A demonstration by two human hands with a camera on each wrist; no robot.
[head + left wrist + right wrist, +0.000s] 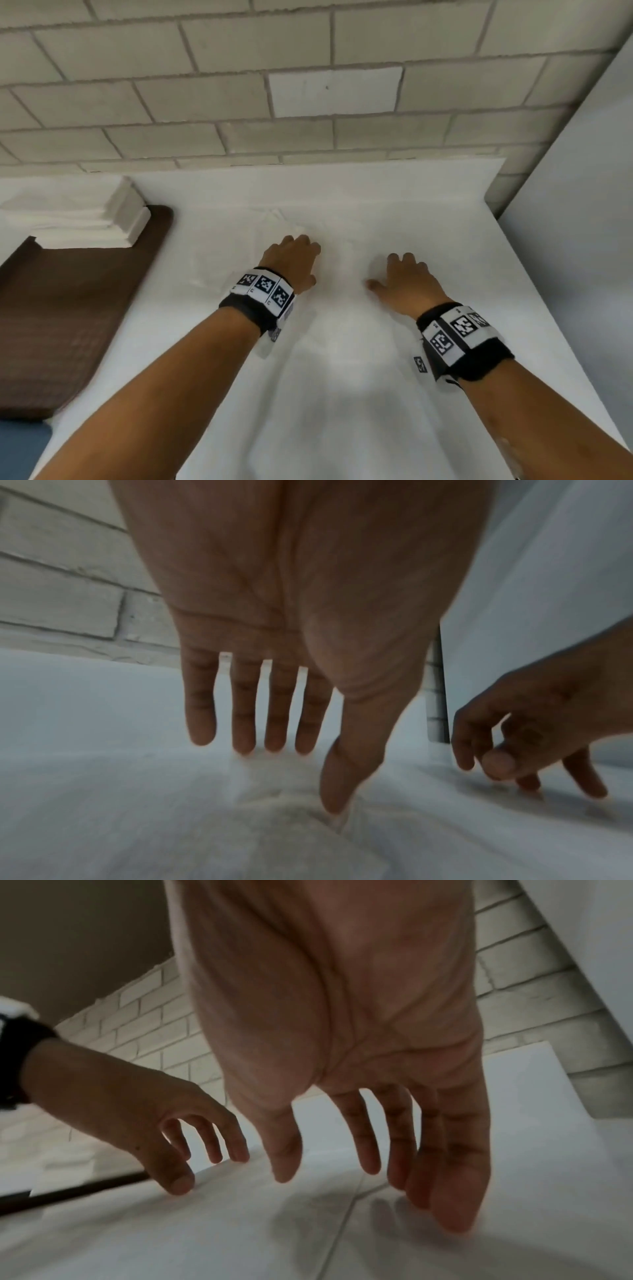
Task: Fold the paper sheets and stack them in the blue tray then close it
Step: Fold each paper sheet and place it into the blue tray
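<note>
- A blue patch point(20, 445), possibly the blue tray, was seen at the lower left corner, well apart from both hands; nothing was seen stacked in it, and whether it was the tray could not be settled
- A brown mat point(68, 308) was seen at the left with a pile of folded white sheets point(85, 219) resting on its far end
- The left hand point(291, 262) was held released over a white paper sheet point(342, 342) spread on the table, fingers straight and lowered toward it, nothing grasped; its thumb tip appeared to touch a small raised wrinkle in the sheet
- The right hand point(407, 284) was likewise released, fingers spread, fingertips point(452, 1215) at or just above the sheet, nothing grasped
- The step in hand was judged to be the flattening or the first fold of this sheet, early in the task
- The next move was judged to call for an edge to be pinched by both hands, carried over and creased flat
- No brand or readable writing was found; only black-and-white square markers point(265, 286) were seen on the wrist bands
</note>
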